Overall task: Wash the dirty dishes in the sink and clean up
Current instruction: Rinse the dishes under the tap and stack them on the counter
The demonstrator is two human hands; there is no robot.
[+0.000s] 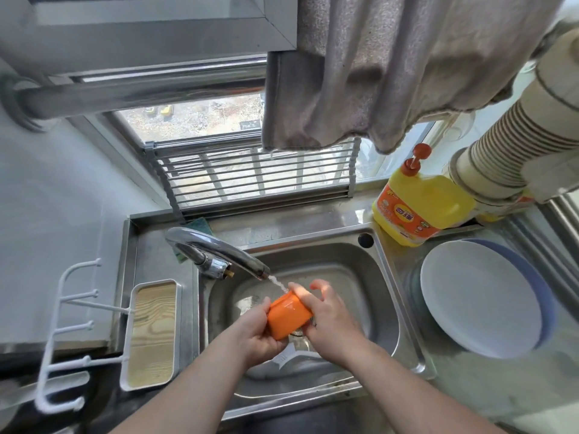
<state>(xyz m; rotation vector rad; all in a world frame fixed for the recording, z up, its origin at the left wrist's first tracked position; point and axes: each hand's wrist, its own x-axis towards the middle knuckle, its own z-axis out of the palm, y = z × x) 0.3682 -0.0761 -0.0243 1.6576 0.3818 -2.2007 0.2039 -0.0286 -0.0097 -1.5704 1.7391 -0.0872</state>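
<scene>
An orange cup (286, 317) is held bottom-up over the steel sink (354, 277), under water running from the chrome faucet (216, 253). My left hand (258, 335) grips the cup from the left and below. My right hand (329, 314) holds its right side, fingers curled over the base. A white dish (282, 360) lies at the sink bottom under my hands, mostly hidden. A green sponge (200, 222) sits behind the faucet.
On the right counter lie a white plate (479, 297) on a blue plate (545, 305), with a yellow detergent bottle (419, 205) behind. A white rack with wooden tray (153, 333) hangs left. A grey towel (391, 73) hangs overhead beside a duct (507, 142).
</scene>
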